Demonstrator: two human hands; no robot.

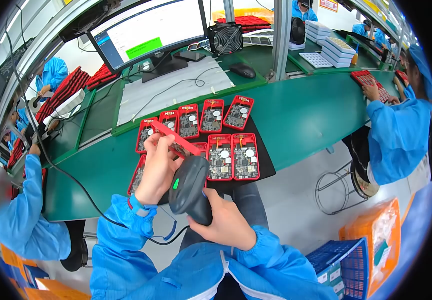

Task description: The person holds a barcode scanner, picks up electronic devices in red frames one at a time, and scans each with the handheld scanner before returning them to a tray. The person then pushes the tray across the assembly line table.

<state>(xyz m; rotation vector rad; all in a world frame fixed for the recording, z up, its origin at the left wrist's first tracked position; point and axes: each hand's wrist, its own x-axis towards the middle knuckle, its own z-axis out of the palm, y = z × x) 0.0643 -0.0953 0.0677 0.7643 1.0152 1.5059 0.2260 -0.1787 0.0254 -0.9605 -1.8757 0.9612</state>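
Observation:
My left hand (157, 167) grips a red casing (175, 137), tilted above the bench, with part of a circuit board showing on its underside. In my right hand (226, 222) is a black barcode scanner (191, 187) with a lit green mark; its head is close to the casing. A cable runs from the scanner's handle off to the left. Beyond my hands, several red casings with exposed circuit boards (221, 157) lie in two rows on a black mat (266, 160). My left hand and the scanner hide part of the front row.
A monitor (151, 30) with a green box on screen stands behind a white sheet (171, 90). Near it are a mouse (242, 70) and a fan (226, 39). Co-workers in blue sit left and right. An orange crate (383, 240) and a blue basket (343, 260) stand lower right.

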